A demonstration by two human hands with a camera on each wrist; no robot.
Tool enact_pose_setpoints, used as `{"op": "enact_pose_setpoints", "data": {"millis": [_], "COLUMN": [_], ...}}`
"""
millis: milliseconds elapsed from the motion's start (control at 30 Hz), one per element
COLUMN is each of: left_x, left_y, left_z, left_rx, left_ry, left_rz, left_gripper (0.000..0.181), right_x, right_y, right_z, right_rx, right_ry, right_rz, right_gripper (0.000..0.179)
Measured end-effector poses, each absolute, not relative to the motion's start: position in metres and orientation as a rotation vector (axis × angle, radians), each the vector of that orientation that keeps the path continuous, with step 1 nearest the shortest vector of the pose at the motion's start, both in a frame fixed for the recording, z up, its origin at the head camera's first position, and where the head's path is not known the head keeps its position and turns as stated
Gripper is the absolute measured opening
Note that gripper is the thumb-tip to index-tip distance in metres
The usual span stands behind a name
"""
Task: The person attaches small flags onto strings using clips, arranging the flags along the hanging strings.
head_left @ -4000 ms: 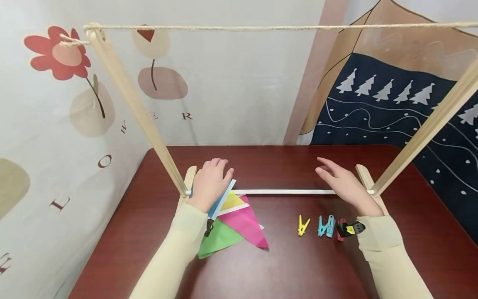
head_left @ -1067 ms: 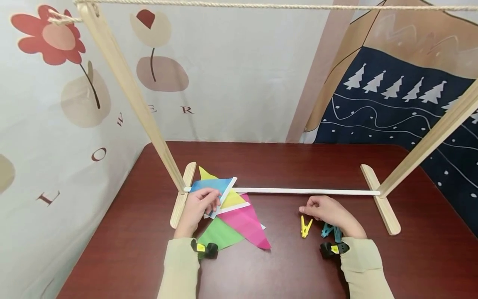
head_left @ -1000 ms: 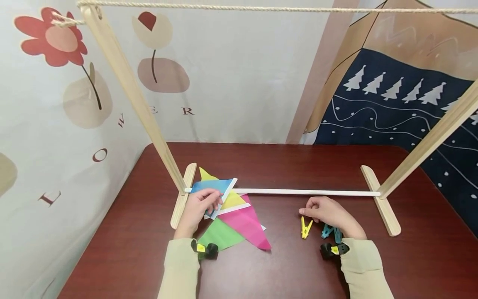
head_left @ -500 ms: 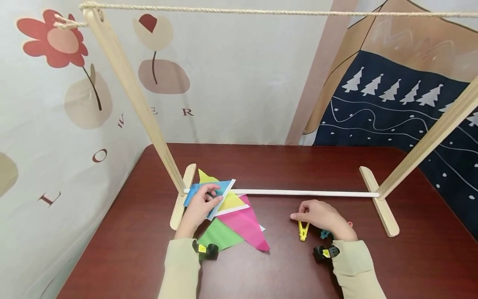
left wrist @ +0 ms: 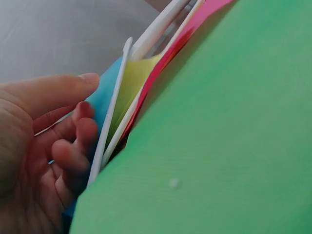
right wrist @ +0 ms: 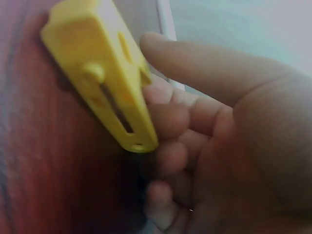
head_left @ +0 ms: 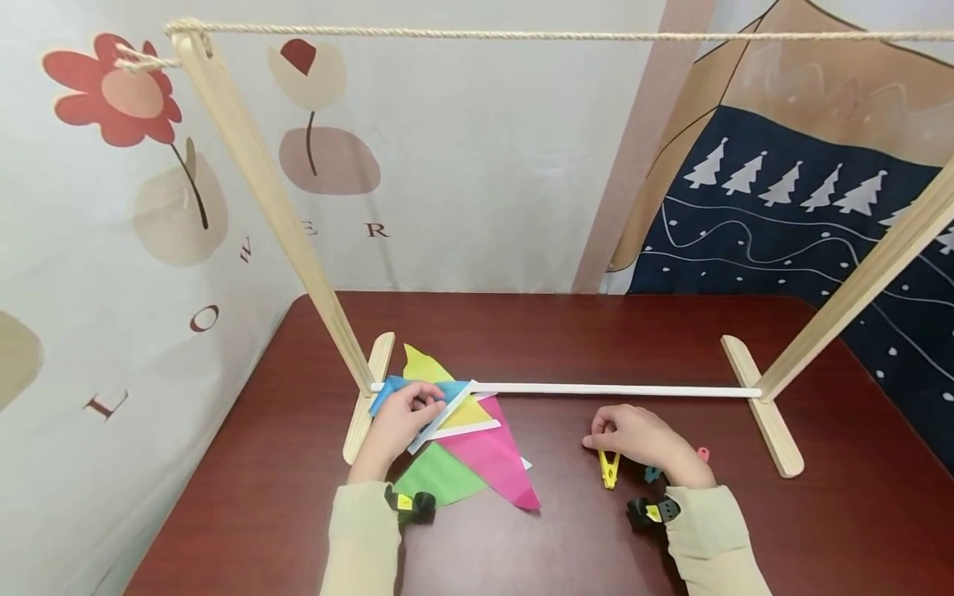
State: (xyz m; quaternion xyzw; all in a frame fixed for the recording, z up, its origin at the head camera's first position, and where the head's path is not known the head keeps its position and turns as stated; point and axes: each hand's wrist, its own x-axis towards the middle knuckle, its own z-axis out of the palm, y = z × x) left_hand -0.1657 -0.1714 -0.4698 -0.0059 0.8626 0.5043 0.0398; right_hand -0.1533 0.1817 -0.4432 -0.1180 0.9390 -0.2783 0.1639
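A blue pennant (head_left: pixel 386 391) with a white edge lies at the upper left of several coloured pennants. My left hand (head_left: pixel 402 414) is on it, thumb and curled fingers at the cloth beside the white band. The left wrist view shows the blue pennant (left wrist: pixel 103 100) by the thumb tip, its band raised. A yellow clothespin (head_left: pixel 609 472) lies on the table. My right hand (head_left: pixel 637 434) hangs over its upper end, bent fingers touching it. In the right wrist view, a gap shows between thumb and fingers beside the clothespin (right wrist: pixel 97 68).
Yellow (head_left: pixel 425 364), pink (head_left: pixel 499 463) and green (head_left: pixel 440 476) pennants overlap near my left hand. A teal clothespin (head_left: pixel 652 473) and a red one (head_left: pixel 703 454) sit partly hidden under my right wrist. A wooden frame carries a rope (head_left: pixel 522 35) above and a white bar (head_left: pixel 611 390) low down.
My left fingers have closed in on the blue pennant, whose cloth has bent and shifted. Earlier spread above the table, my right hand has come down and left to the yellow clothespin.
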Motion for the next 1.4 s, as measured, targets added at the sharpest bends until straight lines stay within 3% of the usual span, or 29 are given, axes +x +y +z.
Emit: {"op": "enact_pose_setpoints", "data": {"millis": [300,900,1133,1400], "left_x": [-0.163,-0.164,-0.160,-0.155], "left_y": [-0.168,-0.161,-0.160,-0.156], "left_z": [-0.465,-0.444,-0.444,-0.443], "left_rx": [-0.010,0.100,0.107,0.142], "left_ry": [2.756,2.826,2.828,2.857], "left_rz": [1.305,1.016,0.915,0.857], "left_gripper": [0.014,0.016,0.016,0.019], "right_x": [-0.151,-0.148,-0.141,-0.137], "right_y": [0.188,0.171,0.165,0.158], "right_z": [-0.442,-0.433,-0.429,-0.429], "right_rx": [-0.395,-0.410,-0.143,-0.214], "right_ry": [2.452,2.553,2.577,2.671], "right_rz": [-1.036,-0.929,-0.821,-0.508], "right_gripper": [0.024,0.032,0.058,0.085]}}
